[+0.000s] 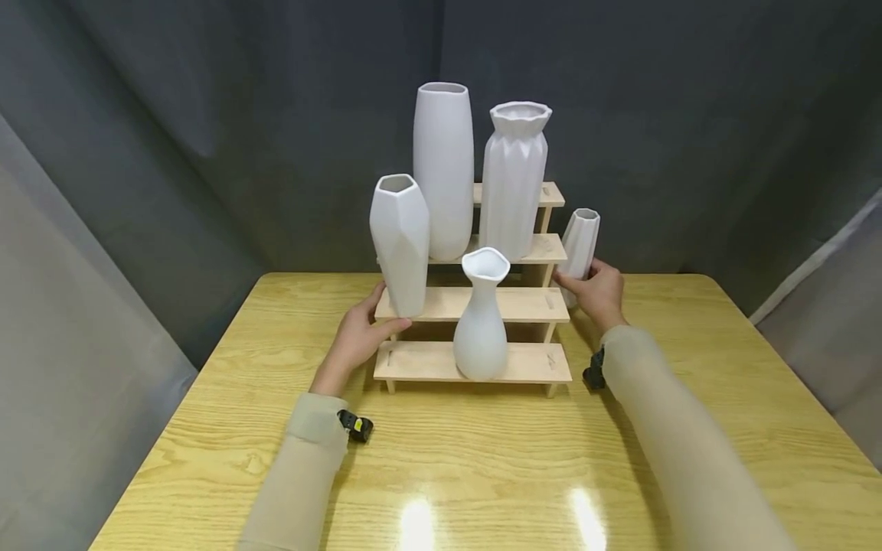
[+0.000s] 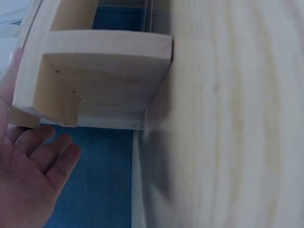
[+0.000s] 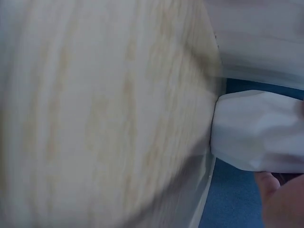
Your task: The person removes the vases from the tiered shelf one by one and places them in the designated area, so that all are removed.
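My left hand (image 1: 358, 333) grips the left end of a wooden tiered stand (image 1: 420, 360), thumb on the second tier and fingers curled behind. The left wrist view shows this hand (image 2: 28, 185) at the shelf end (image 2: 109, 45). My right hand (image 1: 601, 295) holds a small white ribbed vase (image 1: 581, 241) low down, right of the stand; whether its base touches the table I cannot tell. A faceted vase (image 1: 403, 237) stands by my left thumb. A narrow-necked vase (image 1: 481, 337) is on the lowest tier.
A tall smooth vase (image 1: 443, 168) and a pleated vase (image 1: 515, 184) stand on the third tier. The stand is near the far edge of the wooden table (image 1: 482, 459). Dark curtain (image 1: 276, 130) hangs behind; pale cloth is at both sides.
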